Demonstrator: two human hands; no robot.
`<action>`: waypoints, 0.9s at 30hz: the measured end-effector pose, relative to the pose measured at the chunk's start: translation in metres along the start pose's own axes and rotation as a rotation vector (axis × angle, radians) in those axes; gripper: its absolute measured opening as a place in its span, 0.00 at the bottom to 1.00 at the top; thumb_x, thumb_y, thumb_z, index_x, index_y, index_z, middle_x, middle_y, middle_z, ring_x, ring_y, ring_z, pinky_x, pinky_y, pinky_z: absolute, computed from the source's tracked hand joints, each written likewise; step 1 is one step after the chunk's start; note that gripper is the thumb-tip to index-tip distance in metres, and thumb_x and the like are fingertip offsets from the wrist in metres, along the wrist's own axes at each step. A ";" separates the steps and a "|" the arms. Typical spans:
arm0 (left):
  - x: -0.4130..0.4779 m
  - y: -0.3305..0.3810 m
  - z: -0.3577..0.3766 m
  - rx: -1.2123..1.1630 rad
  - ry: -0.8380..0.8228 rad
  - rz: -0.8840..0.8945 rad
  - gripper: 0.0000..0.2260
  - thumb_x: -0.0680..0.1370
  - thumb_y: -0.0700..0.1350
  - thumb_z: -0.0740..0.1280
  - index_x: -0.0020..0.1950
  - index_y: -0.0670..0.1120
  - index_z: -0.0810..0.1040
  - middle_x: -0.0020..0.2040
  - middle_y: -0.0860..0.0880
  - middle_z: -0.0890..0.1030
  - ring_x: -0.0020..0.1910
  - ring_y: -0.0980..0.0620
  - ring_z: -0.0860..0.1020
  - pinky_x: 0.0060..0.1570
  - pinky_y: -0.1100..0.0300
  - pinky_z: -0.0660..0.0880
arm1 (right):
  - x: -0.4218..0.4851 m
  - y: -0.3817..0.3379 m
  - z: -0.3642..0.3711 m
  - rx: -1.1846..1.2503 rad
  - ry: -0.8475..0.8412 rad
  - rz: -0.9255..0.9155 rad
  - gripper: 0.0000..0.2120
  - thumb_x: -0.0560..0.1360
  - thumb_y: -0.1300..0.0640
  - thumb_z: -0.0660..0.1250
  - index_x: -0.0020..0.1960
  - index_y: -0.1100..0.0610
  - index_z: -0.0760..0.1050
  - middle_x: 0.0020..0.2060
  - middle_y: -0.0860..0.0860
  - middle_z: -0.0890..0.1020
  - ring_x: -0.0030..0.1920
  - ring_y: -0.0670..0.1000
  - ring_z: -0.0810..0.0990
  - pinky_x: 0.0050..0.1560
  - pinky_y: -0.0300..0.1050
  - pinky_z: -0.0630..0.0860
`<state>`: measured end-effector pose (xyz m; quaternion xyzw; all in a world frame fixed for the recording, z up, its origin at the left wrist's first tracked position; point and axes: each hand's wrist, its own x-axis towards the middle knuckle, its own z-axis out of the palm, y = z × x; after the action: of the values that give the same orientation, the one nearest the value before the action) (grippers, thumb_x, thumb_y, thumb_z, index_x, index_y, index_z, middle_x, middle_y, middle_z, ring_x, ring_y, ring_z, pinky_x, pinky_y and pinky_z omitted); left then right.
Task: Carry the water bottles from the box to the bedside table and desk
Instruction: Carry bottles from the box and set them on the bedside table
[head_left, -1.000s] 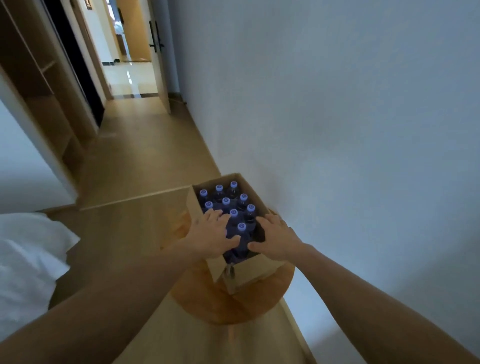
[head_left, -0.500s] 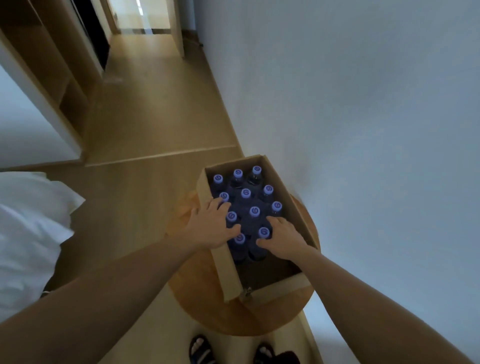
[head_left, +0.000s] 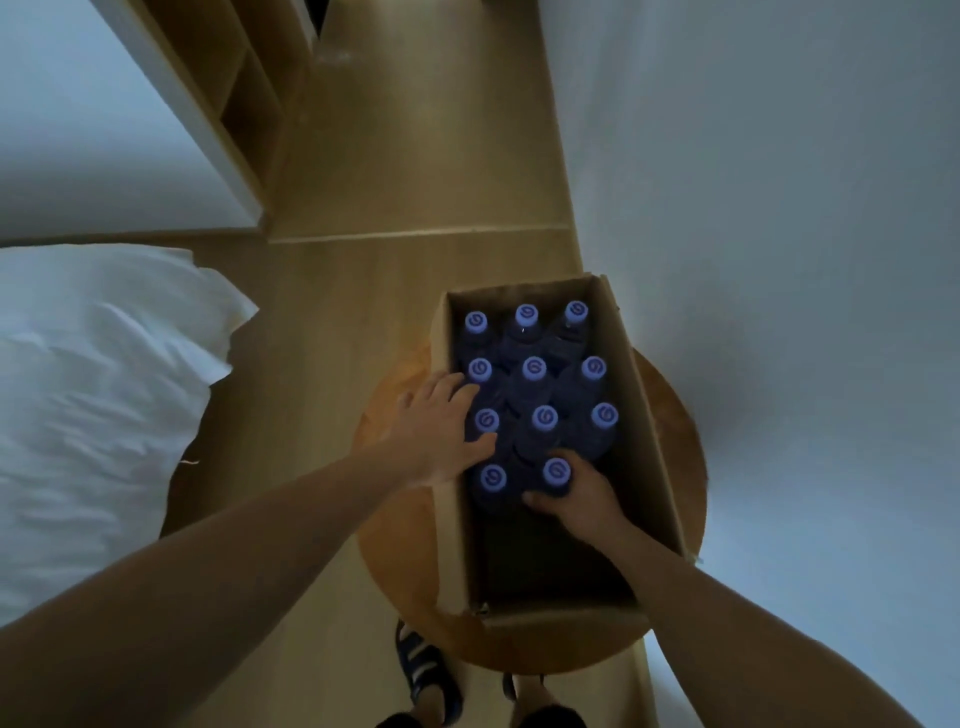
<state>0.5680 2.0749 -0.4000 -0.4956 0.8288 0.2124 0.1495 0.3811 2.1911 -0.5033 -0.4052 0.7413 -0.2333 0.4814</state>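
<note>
- Right hand (head_left: 576, 496), flat before, is now curled round the near-right bottle (head_left: 557, 472); a first lift is judged imminent
- Left hand (head_left: 439, 426) is kept flat, fingers straight, across the box (head_left: 652, 415) wall

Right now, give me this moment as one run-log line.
box: on round table | right hand: grips near-right bottle | left hand: open, over box's left wall

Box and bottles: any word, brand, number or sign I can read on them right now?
Caps: each bears a pale swirl mark; no letter or number can be made out.
Bottles: labels too dark to read.
Box: no print shows on its walls.
So no text here is readable.
</note>
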 end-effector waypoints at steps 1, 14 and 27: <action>0.000 0.001 -0.002 -0.003 0.002 -0.007 0.34 0.80 0.63 0.59 0.81 0.49 0.55 0.82 0.49 0.53 0.81 0.48 0.48 0.78 0.44 0.51 | -0.002 0.001 -0.003 0.009 0.014 -0.018 0.24 0.66 0.57 0.81 0.58 0.51 0.76 0.54 0.47 0.81 0.58 0.49 0.79 0.58 0.44 0.75; -0.032 0.005 -0.093 -0.099 0.213 -0.005 0.33 0.80 0.63 0.60 0.81 0.49 0.57 0.82 0.48 0.56 0.81 0.46 0.51 0.77 0.44 0.54 | -0.040 -0.160 -0.094 0.595 0.151 -0.310 0.20 0.64 0.42 0.77 0.50 0.50 0.77 0.46 0.54 0.83 0.47 0.55 0.82 0.52 0.54 0.79; -0.122 0.003 -0.162 -0.997 0.071 0.230 0.14 0.81 0.54 0.65 0.63 0.49 0.78 0.58 0.50 0.82 0.53 0.57 0.81 0.52 0.65 0.75 | -0.090 -0.311 -0.086 0.854 -0.410 -0.593 0.23 0.44 0.55 0.78 0.36 0.56 0.76 0.31 0.52 0.79 0.32 0.50 0.78 0.36 0.42 0.75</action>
<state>0.6159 2.0876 -0.2033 -0.4192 0.6805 0.5800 -0.1576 0.4391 2.0865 -0.1901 -0.4024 0.3266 -0.5549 0.6508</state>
